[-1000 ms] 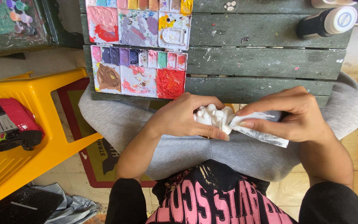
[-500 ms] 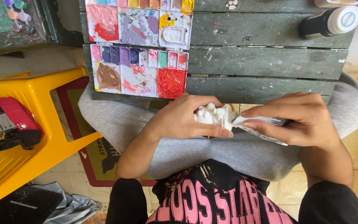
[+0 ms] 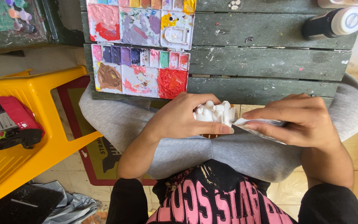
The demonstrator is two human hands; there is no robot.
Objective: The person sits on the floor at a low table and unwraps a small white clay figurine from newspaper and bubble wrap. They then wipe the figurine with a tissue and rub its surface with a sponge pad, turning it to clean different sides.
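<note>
Both hands: left hand (image 3: 179, 120) clasps the white figurine (image 3: 215, 113), right hand (image 3: 303, 122) now pinching wrapping (image 3: 266, 124) at 3 o'clock, unchanged.

Illumination is even, diffuse daylight with no single hard source. Shadows are soft and faint; a mild one lies under the table (image 3: 270, 66) edge on the grey trousers (image 3: 237, 153). No strong glare appears; the white bottle cap (image 3: 351, 20) is near overexposure. Focus is sharp across the centre. Slight wide-angle stretching shows at the edges, as on the yellow chair (image 3: 34, 141).
</note>
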